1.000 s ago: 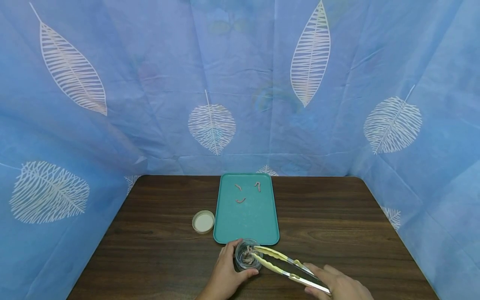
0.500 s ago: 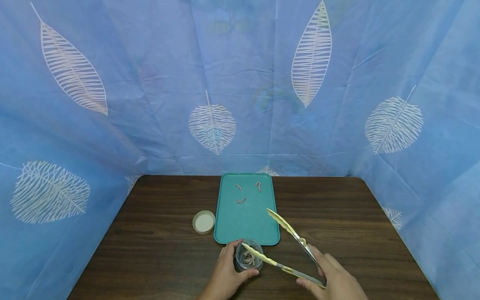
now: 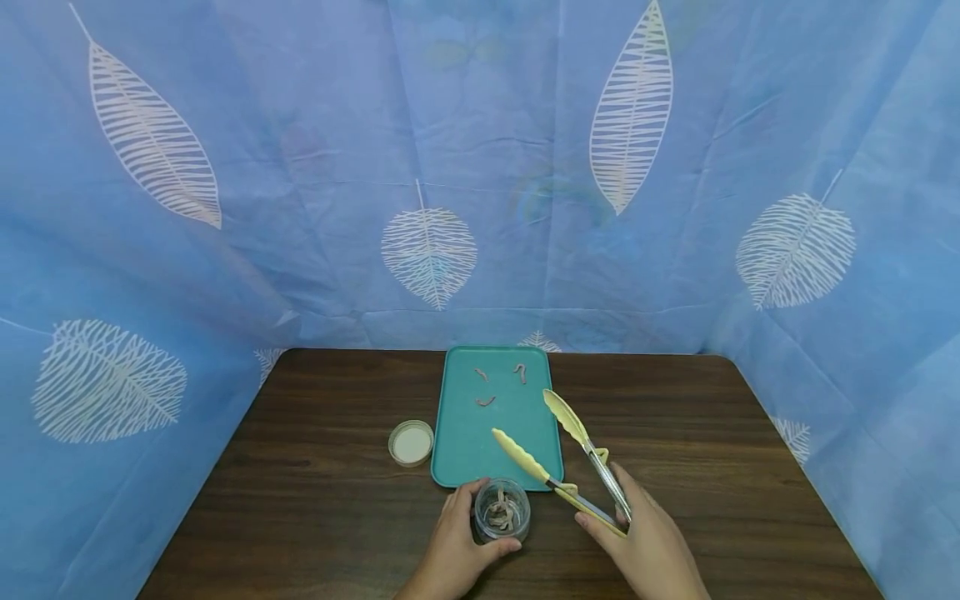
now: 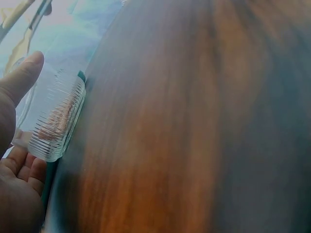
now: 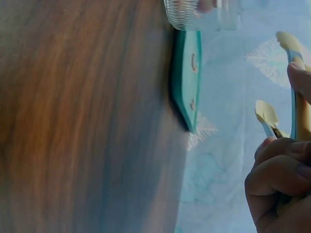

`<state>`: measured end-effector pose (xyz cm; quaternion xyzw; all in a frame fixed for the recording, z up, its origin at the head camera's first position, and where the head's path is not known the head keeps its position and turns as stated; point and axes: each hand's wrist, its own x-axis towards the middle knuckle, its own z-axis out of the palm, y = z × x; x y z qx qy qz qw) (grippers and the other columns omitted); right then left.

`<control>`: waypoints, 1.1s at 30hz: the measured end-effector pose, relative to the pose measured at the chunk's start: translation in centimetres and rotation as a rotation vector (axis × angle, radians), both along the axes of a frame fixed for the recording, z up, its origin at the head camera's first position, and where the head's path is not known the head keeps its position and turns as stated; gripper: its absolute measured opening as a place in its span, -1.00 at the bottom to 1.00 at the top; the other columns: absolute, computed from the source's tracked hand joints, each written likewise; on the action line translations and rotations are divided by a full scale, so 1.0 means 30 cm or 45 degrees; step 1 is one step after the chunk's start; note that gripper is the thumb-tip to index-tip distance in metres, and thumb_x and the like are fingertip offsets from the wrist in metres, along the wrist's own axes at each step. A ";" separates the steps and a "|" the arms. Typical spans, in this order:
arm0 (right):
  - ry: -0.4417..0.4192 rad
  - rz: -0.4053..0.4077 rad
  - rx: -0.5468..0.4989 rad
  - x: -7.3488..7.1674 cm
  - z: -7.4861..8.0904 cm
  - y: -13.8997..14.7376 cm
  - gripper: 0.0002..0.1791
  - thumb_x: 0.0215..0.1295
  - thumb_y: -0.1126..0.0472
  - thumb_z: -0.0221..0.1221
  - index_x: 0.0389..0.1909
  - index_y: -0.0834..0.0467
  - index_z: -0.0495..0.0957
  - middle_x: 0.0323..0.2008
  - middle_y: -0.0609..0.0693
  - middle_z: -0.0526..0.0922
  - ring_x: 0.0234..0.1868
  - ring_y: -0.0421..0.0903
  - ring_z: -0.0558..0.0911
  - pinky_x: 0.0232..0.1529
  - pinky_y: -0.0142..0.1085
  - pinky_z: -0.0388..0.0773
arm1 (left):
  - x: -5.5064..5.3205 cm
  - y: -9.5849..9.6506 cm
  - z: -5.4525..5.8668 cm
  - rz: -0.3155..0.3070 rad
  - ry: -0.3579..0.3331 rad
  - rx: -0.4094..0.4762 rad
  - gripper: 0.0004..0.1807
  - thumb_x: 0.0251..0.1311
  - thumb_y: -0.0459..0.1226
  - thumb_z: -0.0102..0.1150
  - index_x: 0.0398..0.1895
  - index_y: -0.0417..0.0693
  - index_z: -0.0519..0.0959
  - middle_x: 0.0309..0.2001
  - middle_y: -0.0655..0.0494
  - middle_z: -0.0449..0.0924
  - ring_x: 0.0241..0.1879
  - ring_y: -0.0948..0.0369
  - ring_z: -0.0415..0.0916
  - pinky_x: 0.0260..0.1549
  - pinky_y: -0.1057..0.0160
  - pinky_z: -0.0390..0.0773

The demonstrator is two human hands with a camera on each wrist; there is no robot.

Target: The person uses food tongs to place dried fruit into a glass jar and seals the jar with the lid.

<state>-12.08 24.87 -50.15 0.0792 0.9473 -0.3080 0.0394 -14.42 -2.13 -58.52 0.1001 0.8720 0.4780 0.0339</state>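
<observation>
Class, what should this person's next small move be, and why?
Probably the right hand should bring the tongs to the open jar and pinch a strand: their tips stand apart with nothing visible between them, strands lie in the jar, the left hand holds it, and three similar pieces rest on the tray.

The jar [image 3: 522, 510] is clear and ridged, upright and uncovered; I can make out a tangle of pale greyish-pink strips [image 3: 500, 512] inside it; the tongs [image 3: 590, 451], held up at its two o'clock, have silvery arms and scalloped yellow tips, spread well apart and pointing between ten and eleven o'clock.
</observation>
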 end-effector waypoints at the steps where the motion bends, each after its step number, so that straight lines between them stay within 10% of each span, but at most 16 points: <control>1: -0.005 -0.008 -0.007 -0.011 -0.007 -0.004 0.11 0.26 -0.36 0.46 0.64 0.15 0.29 -0.09 0.09 0.65 -0.19 -0.08 0.61 -0.22 -0.10 0.60 | 0.001 0.000 0.001 -0.002 0.005 -0.002 0.09 0.03 0.19 0.66 0.52 -0.12 0.37 0.42 -0.10 0.51 0.39 -0.12 0.48 0.35 -0.23 0.56; 15: 0.113 0.075 0.082 -0.146 -0.078 -0.052 -0.05 0.36 -0.21 0.46 0.55 0.29 0.39 -0.02 0.16 0.71 -0.12 -0.01 0.74 -0.31 -0.13 0.62 | 0.001 -0.002 0.005 -0.005 0.025 -0.014 0.07 0.03 0.18 0.67 0.50 -0.11 0.37 0.41 -0.08 0.51 0.39 -0.11 0.48 0.35 -0.23 0.56; 22: 0.186 0.154 0.176 -0.198 -0.082 -0.096 -0.02 0.42 -0.16 0.43 0.53 0.47 0.33 0.31 0.42 0.62 0.12 0.30 0.76 0.05 0.22 0.74 | 0.001 -0.003 0.002 -0.006 0.026 -0.015 0.06 0.03 0.19 0.66 0.51 -0.08 0.38 0.40 -0.05 0.52 0.38 -0.08 0.49 0.35 -0.19 0.57; 33: 0.253 0.181 0.150 -0.262 -0.101 -0.138 -0.12 0.45 -0.13 0.41 0.46 0.47 0.41 0.31 0.43 0.63 0.24 0.36 0.70 0.14 0.25 0.72 | -0.007 0.000 -0.001 -0.006 -0.011 -0.017 0.07 0.06 0.21 0.64 0.53 -0.07 0.36 0.43 -0.08 0.49 0.42 -0.09 0.47 0.38 -0.24 0.55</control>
